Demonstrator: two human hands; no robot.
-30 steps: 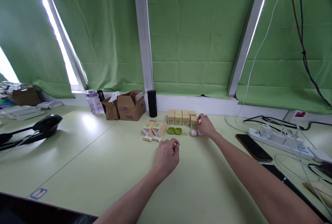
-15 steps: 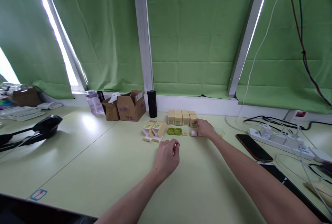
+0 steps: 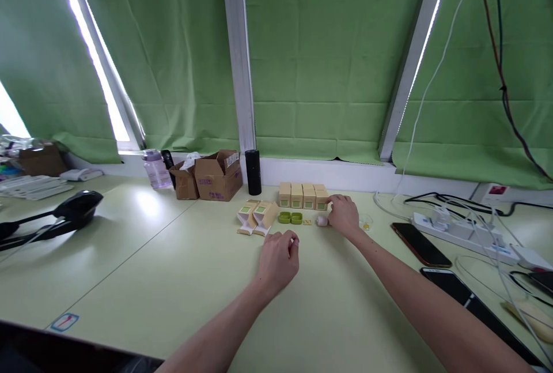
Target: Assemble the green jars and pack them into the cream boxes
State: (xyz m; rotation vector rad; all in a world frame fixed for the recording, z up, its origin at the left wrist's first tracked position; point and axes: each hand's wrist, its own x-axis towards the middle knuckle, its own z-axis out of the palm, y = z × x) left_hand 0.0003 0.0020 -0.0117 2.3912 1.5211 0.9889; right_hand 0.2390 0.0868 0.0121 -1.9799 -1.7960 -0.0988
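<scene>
Four small tan cardboard boxes with green-edged labels stand side by side as a row of small boxes (image 3: 296,195). My right hand (image 3: 344,215) is at the row's right end, its index fingertip at the edge of the last box, the thumb side lower and apart. Just left of that hand lies a small pale pink roll (image 3: 322,221). My left hand (image 3: 279,257) rests on the table with curled fingers and nothing visible in it. Beyond it are two opened tan cartons (image 3: 265,216), two green trays (image 3: 290,218) and a few tiny yellowish pieces (image 3: 307,222).
A clear round dish (image 3: 366,222) sits right of my right hand. Further right are a phone (image 3: 421,244), a power strip (image 3: 466,234) and loose cables. Back left stand brown cardboard boxes (image 3: 219,177), a black cylinder (image 3: 253,172) and a purple bottle (image 3: 156,170).
My right hand has shifted slightly right and back from the last box's front, so the clear dish shows more fully. The left hand stays where it was.
</scene>
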